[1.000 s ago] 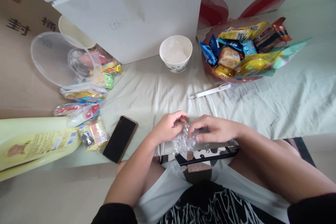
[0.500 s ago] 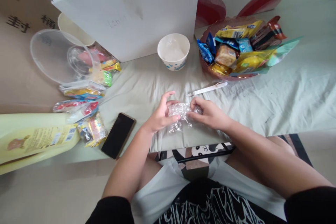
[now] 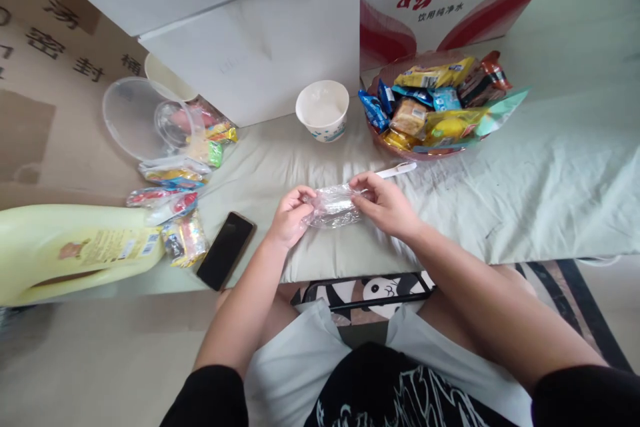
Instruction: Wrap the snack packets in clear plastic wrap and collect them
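A sheet of clear, crinkled plastic film [image 3: 334, 205] is stretched sideways between my two hands, just above the cloth. My left hand [image 3: 290, 219] pinches its left end with curled fingers. At the other end, my right hand [image 3: 389, 208] grips the film between thumb and fingers. Beyond my right hand lies a slim white stick-like tool [image 3: 399, 170], its near end hidden by my fingers. A white paper bowl [image 3: 323, 113] with a blue-green pattern stands upright farther back; I see nothing inside it.
A pink translucent bowl [image 3: 440, 155] heaped with packaged snacks sits back right. On the left are a black phone [image 3: 227, 250], a yellow jug [image 3: 75, 250], snack packets [image 3: 185, 240] and a clear round lid [image 3: 143, 117]. White boxes [image 3: 300, 33] stand behind.
The film, bunched up before, is now spread wider and flatter. My left hand has moved left and curled round its edge. The view has shifted slightly.
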Demonstrator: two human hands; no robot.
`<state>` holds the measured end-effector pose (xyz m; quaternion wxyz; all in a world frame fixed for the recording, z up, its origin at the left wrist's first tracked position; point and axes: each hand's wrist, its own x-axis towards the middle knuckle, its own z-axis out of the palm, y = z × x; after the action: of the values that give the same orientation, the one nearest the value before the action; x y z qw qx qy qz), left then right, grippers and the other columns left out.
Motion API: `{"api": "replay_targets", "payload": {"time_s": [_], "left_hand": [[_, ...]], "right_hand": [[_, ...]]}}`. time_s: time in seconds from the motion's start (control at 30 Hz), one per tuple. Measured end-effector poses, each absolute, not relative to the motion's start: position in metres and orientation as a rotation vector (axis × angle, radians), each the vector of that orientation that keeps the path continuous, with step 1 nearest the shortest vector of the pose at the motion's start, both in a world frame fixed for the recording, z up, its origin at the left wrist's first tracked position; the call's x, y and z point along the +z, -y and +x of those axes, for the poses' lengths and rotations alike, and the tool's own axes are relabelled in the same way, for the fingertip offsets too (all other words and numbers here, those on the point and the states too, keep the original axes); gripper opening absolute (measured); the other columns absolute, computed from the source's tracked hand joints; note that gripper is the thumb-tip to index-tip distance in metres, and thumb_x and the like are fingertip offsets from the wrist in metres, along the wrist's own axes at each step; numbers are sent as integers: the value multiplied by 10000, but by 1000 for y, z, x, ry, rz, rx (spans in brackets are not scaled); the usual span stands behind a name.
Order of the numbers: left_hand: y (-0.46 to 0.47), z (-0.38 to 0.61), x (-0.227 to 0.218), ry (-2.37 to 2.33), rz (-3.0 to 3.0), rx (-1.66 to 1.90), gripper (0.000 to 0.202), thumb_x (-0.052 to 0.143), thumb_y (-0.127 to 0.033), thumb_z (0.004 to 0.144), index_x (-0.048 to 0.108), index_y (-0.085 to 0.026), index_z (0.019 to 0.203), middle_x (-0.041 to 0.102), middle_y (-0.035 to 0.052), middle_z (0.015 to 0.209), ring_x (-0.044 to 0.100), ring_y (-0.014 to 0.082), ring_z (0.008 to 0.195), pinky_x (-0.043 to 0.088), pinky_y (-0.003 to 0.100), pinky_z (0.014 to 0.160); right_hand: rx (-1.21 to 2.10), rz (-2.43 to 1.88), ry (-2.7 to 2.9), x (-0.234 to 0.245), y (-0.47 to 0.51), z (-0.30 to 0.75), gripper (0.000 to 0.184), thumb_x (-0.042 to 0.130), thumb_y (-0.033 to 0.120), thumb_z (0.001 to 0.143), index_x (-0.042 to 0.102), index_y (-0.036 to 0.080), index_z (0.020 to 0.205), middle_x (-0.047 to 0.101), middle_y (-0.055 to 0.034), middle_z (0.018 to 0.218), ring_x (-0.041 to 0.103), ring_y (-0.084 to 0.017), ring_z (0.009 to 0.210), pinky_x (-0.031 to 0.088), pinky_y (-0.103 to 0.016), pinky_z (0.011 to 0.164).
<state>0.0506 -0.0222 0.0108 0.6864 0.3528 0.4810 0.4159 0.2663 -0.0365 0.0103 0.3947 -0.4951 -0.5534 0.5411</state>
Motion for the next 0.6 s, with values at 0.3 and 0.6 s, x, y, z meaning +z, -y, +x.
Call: {"api": "replay_targets", "payload": {"time_s": [0.3,0.6], "left_hand": [[-39,46,61,-1400,1377,1376,545,885,-286,608,519,-244,1010,566,-40,812,604,121,723,513,258,677],[-142,125,120,-1656,2618,212,230,568,-24,725,553,-249,772,649,60,972,632,281,1034,489,449,973]], "right_hand": [[1447,-1316,1236,18,33,275,386,551,366,868,456,239,1220,642,-58,1120,659,-143,724,509,-338,700],[1508,-1280,1440,32,22,269,99,490,279,862,564,215,846,582,33,692,557,-131,633,413,-277,632]]}}
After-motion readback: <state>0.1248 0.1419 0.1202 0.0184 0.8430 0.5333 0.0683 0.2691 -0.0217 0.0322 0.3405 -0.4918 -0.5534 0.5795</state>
